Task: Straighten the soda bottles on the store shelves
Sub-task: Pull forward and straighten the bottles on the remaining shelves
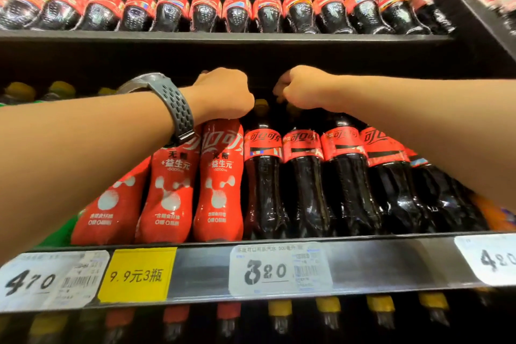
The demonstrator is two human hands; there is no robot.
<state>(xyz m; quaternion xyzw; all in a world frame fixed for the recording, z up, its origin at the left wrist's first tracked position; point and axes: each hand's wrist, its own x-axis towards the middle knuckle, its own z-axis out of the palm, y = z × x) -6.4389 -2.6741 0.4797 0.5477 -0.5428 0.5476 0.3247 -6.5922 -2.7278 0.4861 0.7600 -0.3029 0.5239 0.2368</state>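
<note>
On the middle shelf stand red-wrapped soda bottles and, to their right, dark cola bottles with red labels. My left hand [223,95], with a grey watch on the wrist, grips the top of a red-wrapped bottle [219,181]. Its cap is hidden under the hand. My right hand [303,88] is curled over the top of a dark cola bottle [304,184], whose cap is covered. Between the two hands a dark bottle [262,176] shows its yellow cap. Further dark bottles [349,176] run to the right under my right forearm.
The upper shelf [223,36] holds a long row of cola bottles with yellow caps. The middle shelf's front rail [201,268] carries white price tags and a yellow promo tag. Below it, red and yellow caps of more bottles show. A green bottle sits at far left.
</note>
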